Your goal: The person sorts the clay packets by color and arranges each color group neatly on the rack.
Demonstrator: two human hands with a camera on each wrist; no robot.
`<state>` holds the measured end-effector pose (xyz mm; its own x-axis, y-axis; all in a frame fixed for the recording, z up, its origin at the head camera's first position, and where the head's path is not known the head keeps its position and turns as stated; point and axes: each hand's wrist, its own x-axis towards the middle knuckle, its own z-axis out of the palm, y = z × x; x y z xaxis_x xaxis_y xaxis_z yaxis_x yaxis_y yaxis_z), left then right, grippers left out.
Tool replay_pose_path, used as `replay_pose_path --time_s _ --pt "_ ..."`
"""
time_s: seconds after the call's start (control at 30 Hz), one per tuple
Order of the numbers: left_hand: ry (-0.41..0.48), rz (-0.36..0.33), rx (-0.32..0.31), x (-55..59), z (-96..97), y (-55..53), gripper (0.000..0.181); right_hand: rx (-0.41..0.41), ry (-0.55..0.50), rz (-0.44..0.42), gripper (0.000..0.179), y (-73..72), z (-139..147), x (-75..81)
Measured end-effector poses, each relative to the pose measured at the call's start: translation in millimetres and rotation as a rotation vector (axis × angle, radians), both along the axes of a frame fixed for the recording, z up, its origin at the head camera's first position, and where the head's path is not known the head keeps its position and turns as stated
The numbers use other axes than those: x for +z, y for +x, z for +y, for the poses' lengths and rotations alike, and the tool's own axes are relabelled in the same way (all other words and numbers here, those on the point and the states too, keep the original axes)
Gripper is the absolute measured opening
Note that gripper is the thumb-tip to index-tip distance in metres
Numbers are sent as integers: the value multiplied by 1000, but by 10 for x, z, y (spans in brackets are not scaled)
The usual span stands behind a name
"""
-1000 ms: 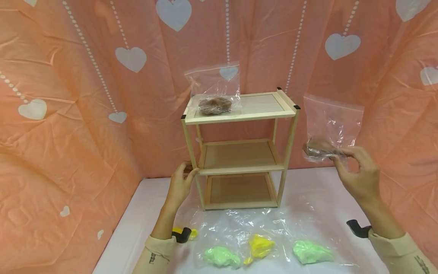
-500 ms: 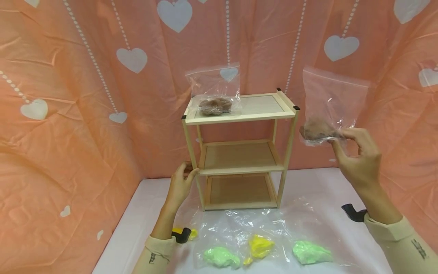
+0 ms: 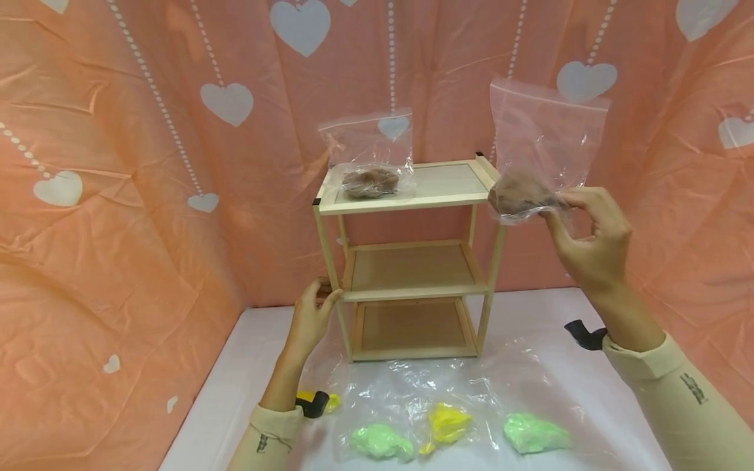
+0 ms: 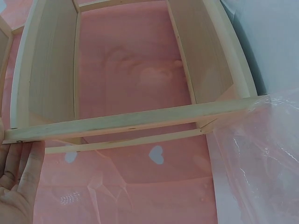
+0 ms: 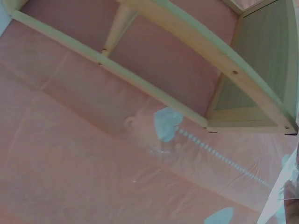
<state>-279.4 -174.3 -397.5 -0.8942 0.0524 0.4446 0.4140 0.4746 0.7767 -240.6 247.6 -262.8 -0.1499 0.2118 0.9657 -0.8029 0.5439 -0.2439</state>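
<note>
My left hand [image 3: 312, 317] grips the left front post of a three-tier wooden shelf rack [image 3: 415, 294] at its middle level. In the left wrist view, that hand's fingers [image 4: 29, 172] lie against the post. My right hand [image 3: 595, 242] pinches the lower right edge of a clear zip bag [image 3: 548, 140] with a brown, soft-looking lump [image 3: 515, 193] inside. This bag is in front of the rack's top right corner and hides it; whether they touch I cannot tell. A similar zip bag [image 3: 370, 140], also with a brown lump [image 3: 371, 182], sits on the top shelf's left half.
Clear bags with a light green lump [image 3: 381, 441], a yellow lump [image 3: 448, 423] and another green lump [image 3: 535, 433] lie on the white tabletop [image 3: 230, 386] before the rack. More yellow [image 3: 334, 402] shows by my left wrist. A pink heart-print cloth [image 3: 177, 275] hangs behind.
My right hand has raised the zip bag with its brown lump and carried it left, to the rack's top right corner. The left hand keeps its grip on the post.
</note>
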Motion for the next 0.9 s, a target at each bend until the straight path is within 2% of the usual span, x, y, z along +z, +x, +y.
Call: replay_pose_path --time_s 0.17,0.3,0.43,0.63,0.9 --pt "4 -1 -2 -5 7 7 29 13 38 -7 26 -60 -67 66" --pt "5 5 -7 4 6 7 28 -7 79 -23 20 -153 -79 107" --pt "0 13 -7 -3 2 -2 29 -2 103 -32 20 -261 -111 159" --pt "0 6 -8 -11 1 0 32 43 131 -31 18 -345 -237 262" --pt "-7 6 1 -4 3 0 32 51 177 -83 19 -473 -377 382"
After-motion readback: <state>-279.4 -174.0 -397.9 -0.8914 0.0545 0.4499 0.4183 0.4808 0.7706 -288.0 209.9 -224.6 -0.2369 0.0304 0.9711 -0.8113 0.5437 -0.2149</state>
